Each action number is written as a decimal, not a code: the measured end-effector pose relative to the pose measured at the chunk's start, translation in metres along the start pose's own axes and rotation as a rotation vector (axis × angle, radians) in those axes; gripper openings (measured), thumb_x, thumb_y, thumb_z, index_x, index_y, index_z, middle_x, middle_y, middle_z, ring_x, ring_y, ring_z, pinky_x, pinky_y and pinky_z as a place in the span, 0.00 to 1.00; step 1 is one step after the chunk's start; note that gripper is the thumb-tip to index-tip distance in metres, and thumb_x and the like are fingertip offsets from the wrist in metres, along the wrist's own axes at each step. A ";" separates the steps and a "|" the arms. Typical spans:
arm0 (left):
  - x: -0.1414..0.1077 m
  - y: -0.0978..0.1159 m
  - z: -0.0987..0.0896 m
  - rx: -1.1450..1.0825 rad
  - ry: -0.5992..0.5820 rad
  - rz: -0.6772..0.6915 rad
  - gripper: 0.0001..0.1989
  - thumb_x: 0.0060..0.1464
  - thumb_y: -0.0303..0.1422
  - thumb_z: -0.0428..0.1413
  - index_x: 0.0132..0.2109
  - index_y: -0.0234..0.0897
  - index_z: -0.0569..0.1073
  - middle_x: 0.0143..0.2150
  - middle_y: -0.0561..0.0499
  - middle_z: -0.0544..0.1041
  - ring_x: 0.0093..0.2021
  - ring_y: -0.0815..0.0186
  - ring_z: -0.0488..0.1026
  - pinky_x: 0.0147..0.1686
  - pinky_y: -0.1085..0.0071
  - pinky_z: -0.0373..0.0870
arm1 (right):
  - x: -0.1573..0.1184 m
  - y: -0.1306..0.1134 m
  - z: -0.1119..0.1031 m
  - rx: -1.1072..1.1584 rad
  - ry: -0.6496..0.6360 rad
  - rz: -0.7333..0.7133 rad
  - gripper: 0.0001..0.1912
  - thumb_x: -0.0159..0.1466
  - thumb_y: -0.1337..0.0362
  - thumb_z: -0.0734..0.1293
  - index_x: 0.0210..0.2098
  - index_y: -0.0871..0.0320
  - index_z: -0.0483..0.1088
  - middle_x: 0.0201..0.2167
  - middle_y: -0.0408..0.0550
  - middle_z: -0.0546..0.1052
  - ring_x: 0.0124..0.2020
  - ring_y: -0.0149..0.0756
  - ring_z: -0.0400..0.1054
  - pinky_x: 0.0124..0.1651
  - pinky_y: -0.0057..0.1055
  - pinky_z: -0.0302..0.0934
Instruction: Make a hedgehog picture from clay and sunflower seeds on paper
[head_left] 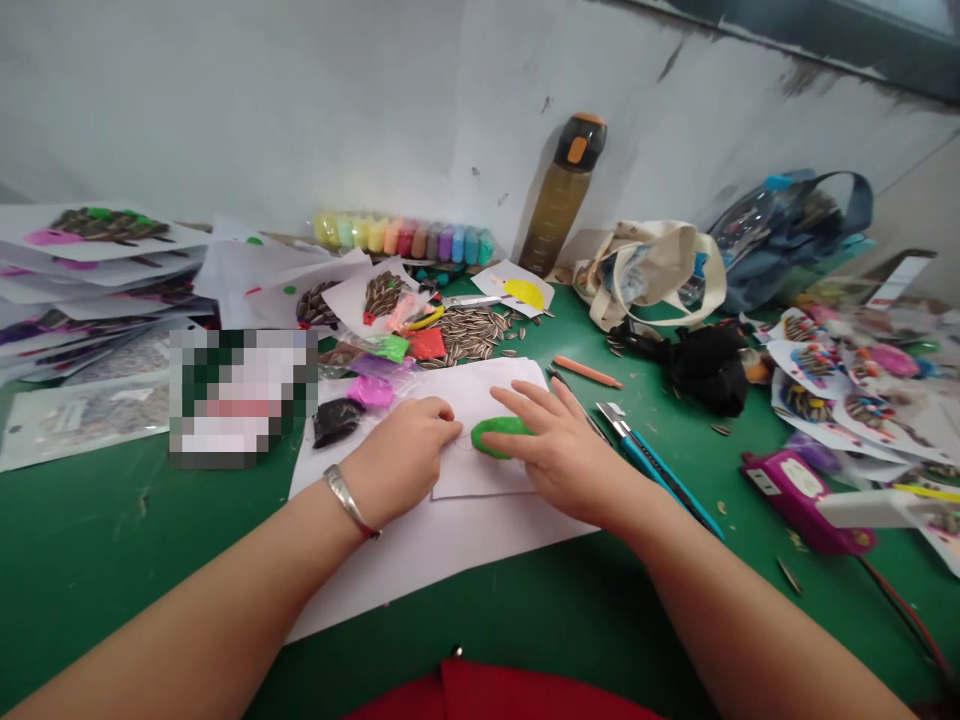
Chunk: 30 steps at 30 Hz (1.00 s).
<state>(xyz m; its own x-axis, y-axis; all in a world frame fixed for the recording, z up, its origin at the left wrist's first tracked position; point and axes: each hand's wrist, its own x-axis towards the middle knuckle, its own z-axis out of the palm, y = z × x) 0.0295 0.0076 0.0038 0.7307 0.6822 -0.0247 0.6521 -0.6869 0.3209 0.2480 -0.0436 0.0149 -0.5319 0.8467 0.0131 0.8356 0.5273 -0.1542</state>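
We see the right hand [562, 450], fingers [517, 412] spread flat on green clay [499, 438], not clenched; the clay lies on a white paper sheet [480, 430] atop a bigger sheet [420, 560]. Left hand [397, 460] rests on the paper just beside the clay, loose, holding nothing. Nearby: bag of dark seeds [335, 422], striped sunflower seeds [472, 333], teal craft knife [660, 480] on the green bench [112, 560]

Even bright light, faint soft shadows; edges bowed; right-side papers [840, 385] blurred.
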 end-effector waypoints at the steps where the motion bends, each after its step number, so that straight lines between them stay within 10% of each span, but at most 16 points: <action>1: 0.000 0.000 0.000 -0.001 0.000 -0.002 0.21 0.51 0.16 0.44 0.44 0.32 0.78 0.43 0.42 0.74 0.44 0.59 0.70 0.49 0.63 0.66 | -0.001 0.001 -0.001 0.005 0.009 0.013 0.28 0.60 0.77 0.59 0.54 0.42 0.69 0.68 0.46 0.53 0.67 0.51 0.43 0.63 0.64 0.35; 30: 0.000 -0.003 0.001 0.028 0.045 0.039 0.22 0.51 0.16 0.44 0.43 0.33 0.78 0.45 0.42 0.74 0.46 0.58 0.71 0.50 0.61 0.68 | -0.007 0.011 -0.009 0.075 -0.064 -0.024 0.29 0.59 0.77 0.59 0.52 0.40 0.71 0.66 0.42 0.56 0.67 0.50 0.46 0.63 0.62 0.38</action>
<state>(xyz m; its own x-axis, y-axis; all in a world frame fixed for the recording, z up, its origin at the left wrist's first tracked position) 0.0283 0.0095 0.0017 0.7464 0.6648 0.0305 0.6291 -0.7197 0.2937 0.2621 -0.0432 0.0224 -0.5616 0.8262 -0.0447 0.8108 0.5388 -0.2287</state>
